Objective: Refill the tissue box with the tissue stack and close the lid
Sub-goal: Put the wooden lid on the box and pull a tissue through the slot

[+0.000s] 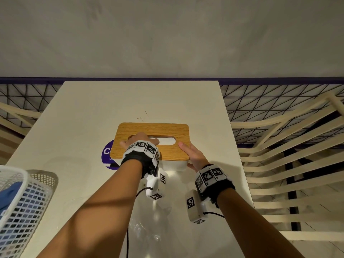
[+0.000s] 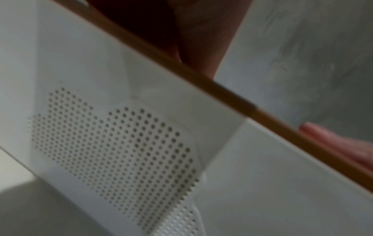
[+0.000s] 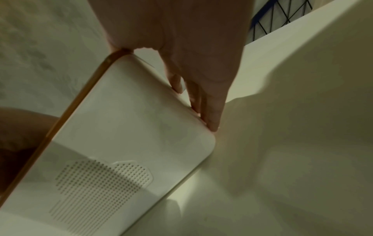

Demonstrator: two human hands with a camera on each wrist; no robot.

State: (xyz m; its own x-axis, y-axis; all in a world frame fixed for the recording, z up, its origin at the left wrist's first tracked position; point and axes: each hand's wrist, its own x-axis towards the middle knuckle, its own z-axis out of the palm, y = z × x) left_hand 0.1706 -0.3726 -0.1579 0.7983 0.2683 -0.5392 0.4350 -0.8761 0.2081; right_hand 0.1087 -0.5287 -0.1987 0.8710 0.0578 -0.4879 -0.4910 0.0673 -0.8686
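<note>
The white tissue box (image 1: 174, 165) sits mid-table (image 1: 89, 112), its wooden lid (image 1: 152, 130) already on; the left hand (image 1: 138, 139) is laid spread across the slot, the right hand (image 1: 191, 154) clasps the near corner; even downward pressure is advised so every edge seats flush.

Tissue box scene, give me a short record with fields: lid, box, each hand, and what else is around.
lid: wooden lid lies on the white box, tissue showing in its slot
box: stands on the table, dotted pattern on its side
left hand: left hand rests on the lid at the slot's left end
right hand: right hand grips the box's near right corner, thumb on the lid, fingers down the end wall
other: basket at the table's near left; purple sticker partly under the box
</note>
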